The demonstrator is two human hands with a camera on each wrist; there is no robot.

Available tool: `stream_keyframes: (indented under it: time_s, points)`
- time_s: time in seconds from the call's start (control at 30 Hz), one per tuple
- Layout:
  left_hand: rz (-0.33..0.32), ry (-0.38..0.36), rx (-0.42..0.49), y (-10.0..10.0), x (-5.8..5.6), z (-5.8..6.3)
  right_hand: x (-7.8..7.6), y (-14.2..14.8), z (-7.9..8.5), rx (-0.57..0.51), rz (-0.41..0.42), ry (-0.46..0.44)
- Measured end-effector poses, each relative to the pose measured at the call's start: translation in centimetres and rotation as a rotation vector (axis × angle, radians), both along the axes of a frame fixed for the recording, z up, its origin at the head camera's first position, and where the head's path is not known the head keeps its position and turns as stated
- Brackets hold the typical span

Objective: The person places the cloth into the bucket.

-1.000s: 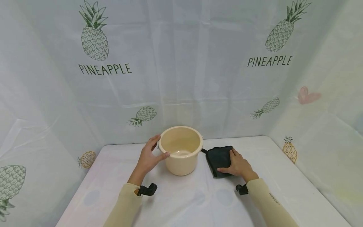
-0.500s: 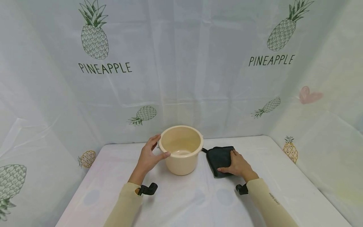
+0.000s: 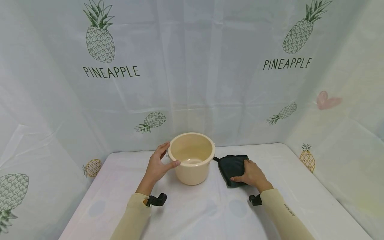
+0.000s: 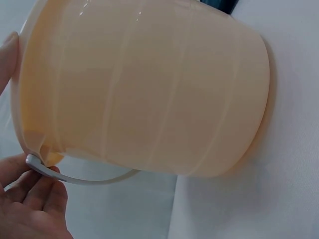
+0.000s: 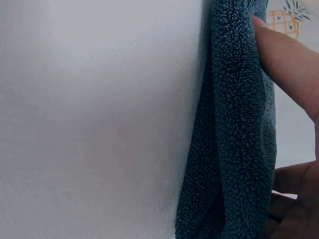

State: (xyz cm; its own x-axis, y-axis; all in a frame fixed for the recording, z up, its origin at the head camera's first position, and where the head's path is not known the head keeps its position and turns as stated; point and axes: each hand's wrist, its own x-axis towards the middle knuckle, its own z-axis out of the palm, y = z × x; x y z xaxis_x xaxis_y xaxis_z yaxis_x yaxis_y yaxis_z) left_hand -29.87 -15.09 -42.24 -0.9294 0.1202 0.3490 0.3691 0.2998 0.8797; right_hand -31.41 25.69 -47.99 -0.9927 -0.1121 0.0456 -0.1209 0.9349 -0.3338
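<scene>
Head: on my feed the bucket [image 3: 192, 176] stands upright at the wearer's twelve o'clock, grasped by the left hand [image 3: 157, 166] on its nine o'clock side; the right hand [image 3: 253, 175] lies relaxed on a folded towel [image 3: 234, 168] at one. Left wrist: fingers [image 4: 55, 199] lie at the handle [image 4: 89, 180]; an uneven tug, I judge, could tip the bucket. Right wrist: white tablecloth [image 5: 99, 124] fills nine o'clock, pineapple-printed sheeting [image 5: 283, 25] two.

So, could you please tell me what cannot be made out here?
- Handle, left wrist view: far part hidden by the bucket.
- Cloth, head view: underside hidden by its upper layers.
- Cloth, right wrist view: ends cut off by top and bottom edges.
- Sleeve lettering, head view: too small to read.
</scene>
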Motion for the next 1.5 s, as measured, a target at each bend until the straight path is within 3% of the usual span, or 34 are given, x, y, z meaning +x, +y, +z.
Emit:
stream_keyframes:
  time_s: [0.2, 0.47, 0.73, 1.17, 1.3, 1.5]
  points:
    - [0.000, 0.015, 0.008, -0.28, -0.44, -0.68, 0.14, -0.16, 0.16, -0.011, -0.003, 0.004]
    - [0.015, 0.007, -0.010, -0.31, -0.36, -0.66, 0.31, -0.36, 0.61, -0.019, -0.023, -0.014]
    - [0.014, 0.009, -0.017, -0.23, -0.36, -0.62, 0.37, -0.43, 0.83, -0.026, -0.024, 0.030]
    - [-0.002, -0.001, 0.015, -0.11, -0.36, -0.51, -0.39, -0.62, 0.43, -0.030, -0.053, 0.048]
    - [-0.007, 0.026, 0.025, -0.18, -0.23, -0.65, -0.28, -0.79, 0.63, -0.059, -0.067, 0.045]
    - [-0.005, 0.002, 0.033, -0.12, -0.27, -0.58, -0.06, -1.02, 0.82, -0.067, -0.063, 0.065]
